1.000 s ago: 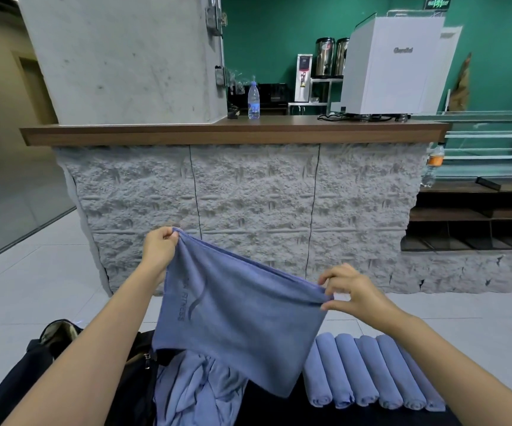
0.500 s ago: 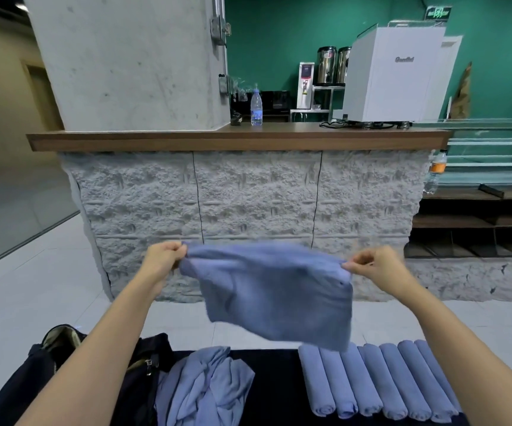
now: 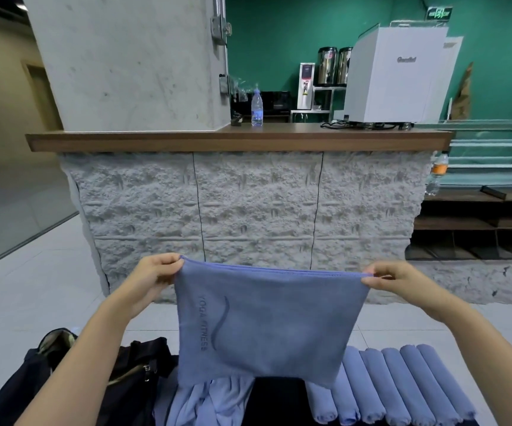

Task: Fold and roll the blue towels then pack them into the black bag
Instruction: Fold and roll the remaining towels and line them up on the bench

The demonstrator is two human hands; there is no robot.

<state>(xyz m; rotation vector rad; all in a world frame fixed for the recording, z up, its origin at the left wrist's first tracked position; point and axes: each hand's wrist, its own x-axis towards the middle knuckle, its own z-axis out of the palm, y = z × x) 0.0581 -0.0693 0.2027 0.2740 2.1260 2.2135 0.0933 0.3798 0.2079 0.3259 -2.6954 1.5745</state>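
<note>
A blue towel [image 3: 267, 324] hangs flat and doubled in front of me, with dark lettering down its left side. My left hand [image 3: 153, 275] pinches its top left corner and my right hand [image 3: 396, 279] pinches its top right corner, so the top edge is stretched taut. Below it, several rolled blue towels [image 3: 402, 385] lie side by side on a black surface [image 3: 276, 401]. A loose heap of blue towels [image 3: 208, 404] lies under the hanging one. The black bag [image 3: 125, 376] sits at the lower left, behind my left forearm.
A stone-faced counter [image 3: 248, 210] with a wooden top stands straight ahead, carrying a water bottle [image 3: 257, 108] and a white machine [image 3: 399, 78]. Dark wooden shelves [image 3: 476, 222] are at the right. Pale tiled floor [image 3: 33, 287] spreads to the left.
The towel was bunched and swinging between my hands; now it is pulled out flat and taut. My right hand has moved out to the right and the top edge is level.
</note>
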